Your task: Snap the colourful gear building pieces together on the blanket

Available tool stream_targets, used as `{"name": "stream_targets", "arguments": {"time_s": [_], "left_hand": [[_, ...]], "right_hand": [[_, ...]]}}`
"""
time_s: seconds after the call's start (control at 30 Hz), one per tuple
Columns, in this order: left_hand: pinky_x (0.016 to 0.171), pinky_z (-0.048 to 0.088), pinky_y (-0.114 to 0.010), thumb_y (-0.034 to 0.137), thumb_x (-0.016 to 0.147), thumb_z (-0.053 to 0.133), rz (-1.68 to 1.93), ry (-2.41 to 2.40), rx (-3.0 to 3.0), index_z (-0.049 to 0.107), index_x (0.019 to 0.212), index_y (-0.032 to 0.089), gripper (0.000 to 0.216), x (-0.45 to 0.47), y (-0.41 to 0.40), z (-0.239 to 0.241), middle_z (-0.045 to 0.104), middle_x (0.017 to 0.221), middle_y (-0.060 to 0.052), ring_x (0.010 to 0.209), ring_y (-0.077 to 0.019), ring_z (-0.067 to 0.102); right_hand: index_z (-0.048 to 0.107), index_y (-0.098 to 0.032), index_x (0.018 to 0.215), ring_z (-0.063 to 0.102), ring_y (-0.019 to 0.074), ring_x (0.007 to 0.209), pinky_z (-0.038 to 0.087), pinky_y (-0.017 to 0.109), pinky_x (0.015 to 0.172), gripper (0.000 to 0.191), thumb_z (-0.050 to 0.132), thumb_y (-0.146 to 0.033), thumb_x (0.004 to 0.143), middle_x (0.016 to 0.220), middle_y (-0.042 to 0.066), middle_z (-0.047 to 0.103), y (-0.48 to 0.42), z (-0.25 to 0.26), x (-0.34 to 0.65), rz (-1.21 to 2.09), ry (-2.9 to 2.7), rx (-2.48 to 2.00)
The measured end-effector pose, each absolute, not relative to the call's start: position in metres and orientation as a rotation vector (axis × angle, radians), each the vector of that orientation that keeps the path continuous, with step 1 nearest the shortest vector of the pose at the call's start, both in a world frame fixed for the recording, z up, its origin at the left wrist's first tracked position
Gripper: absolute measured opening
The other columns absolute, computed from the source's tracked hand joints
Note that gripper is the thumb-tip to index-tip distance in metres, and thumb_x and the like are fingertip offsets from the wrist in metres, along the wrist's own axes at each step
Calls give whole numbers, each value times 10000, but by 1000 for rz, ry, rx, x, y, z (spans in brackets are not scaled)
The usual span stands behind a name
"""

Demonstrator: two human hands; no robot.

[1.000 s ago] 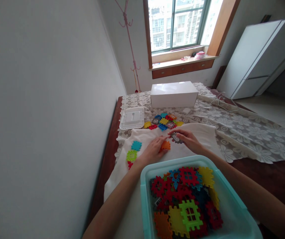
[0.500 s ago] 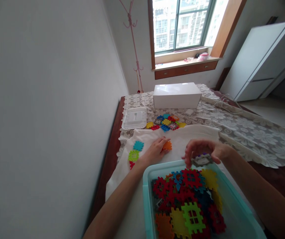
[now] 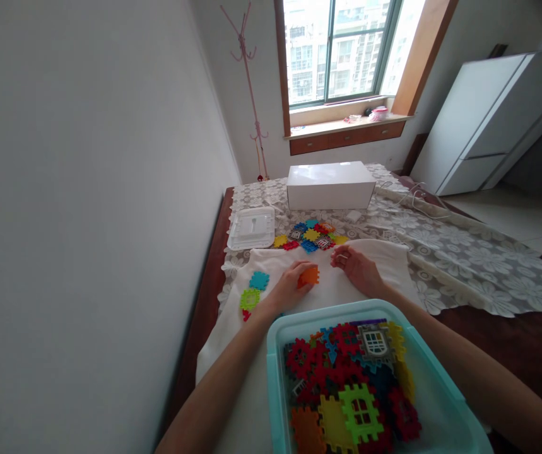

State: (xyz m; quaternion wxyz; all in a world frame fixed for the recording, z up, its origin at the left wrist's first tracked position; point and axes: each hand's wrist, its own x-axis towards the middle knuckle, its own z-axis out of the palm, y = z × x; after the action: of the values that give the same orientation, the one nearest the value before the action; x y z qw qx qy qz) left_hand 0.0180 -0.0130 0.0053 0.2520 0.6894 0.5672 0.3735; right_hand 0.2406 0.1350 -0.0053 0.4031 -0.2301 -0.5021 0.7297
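One orange piece (image 3: 309, 276) stands on edge on the white cloth (image 3: 384, 252), pinched in the fingertips of the left hand (image 3: 288, 287), whose forearm reaches past the teal bin (image 3: 274, 353). The right hand (image 3: 358, 269) lies just beside it, palm down, fingers loosely spread, holding nothing. Two loose pieces lie left: one blue piece (image 3: 259, 280), one green piece (image 3: 250, 298).

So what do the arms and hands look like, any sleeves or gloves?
No gloves on the left hand or right hand. The left forearm and right forearm show no sleeves, watch or bracelet up to the picture's lower edge.
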Motion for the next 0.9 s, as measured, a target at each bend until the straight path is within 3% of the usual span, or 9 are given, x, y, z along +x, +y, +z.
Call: {"name": "stream_targets", "arguments": {"time_s": [0.1,0.23,0.33,0.5,0.63,0.7,0.83,0.9], "left_hand": [[1285,501,-546,191,906,799,1202,1511,1642,713,1451,202,552,15,-11,3,699,1506,-158,1410,-325,664],[1226,562,-563,359,883,856,1397,1377,1333,652,1478,176,655,10,-7,13,658,1583,-200,1409,-346,681],[1214,582,-585,459,877,880,1525,1125,1026,565,1562,236,786,11,-13,48,631,1623,-178,1424,-344,684],[1165,632,-549,390,779,1024,1501,842,1042,630,1515,312,839,41,-52,128,691,1546,-117,1328,-324,734],[1031,686,-414,320,807,1031,1255,692,1223,683,1492,311,768,73,-78,153,743,1455,-118,1223,-285,784],[1080,659,-389,258,843,1004,1145,704,1315,703,1483,295,709,81,-81,151,761,1429,-118,1280,-273,771],[1306,518,-500,265,886,969,958,773,1455,736,1444,256,605,85,-77,145,751,1483,-127,1436,-307,703],[1333,493,-532,293,913,949,919,799,1511,725,1456,246,589,82,-76,147,746,1503,-129,1462,-319,689]], "right_hand": [[742,-236,958,675,210,833,572,348,783,386,845,-585,832,934,62,745,140,-20,235,1748,-1242,-666],[731,-226,919,652,212,806,555,352,760,442,822,-654,854,882,59,723,139,-26,235,1623,-1339,-691],[736,-228,876,633,214,772,551,367,759,476,815,-698,860,832,51,712,138,-26,234,1563,-1419,-704],[702,-224,820,623,207,752,536,364,742,490,788,-700,895,801,43,704,136,-25,233,1547,-1475,-676],[697,-235,953,611,204,736,514,368,708,399,754,-630,944,815,24,697,133,-22,234,1524,-1482,-694],[690,-238,1026,606,204,719,508,372,704,392,756,-612,928,789,10,685,132,-20,232,1480,-1461,-709],[677,-243,1019,597,202,706,502,370,699,398,763,-605,875,742,-1,669,134,-18,229,1436,-1465,-712],[681,-246,1009,600,204,712,508,372,699,377,755,-591,875,749,4,676,135,-17,229,1435,-1498,-700]]}}
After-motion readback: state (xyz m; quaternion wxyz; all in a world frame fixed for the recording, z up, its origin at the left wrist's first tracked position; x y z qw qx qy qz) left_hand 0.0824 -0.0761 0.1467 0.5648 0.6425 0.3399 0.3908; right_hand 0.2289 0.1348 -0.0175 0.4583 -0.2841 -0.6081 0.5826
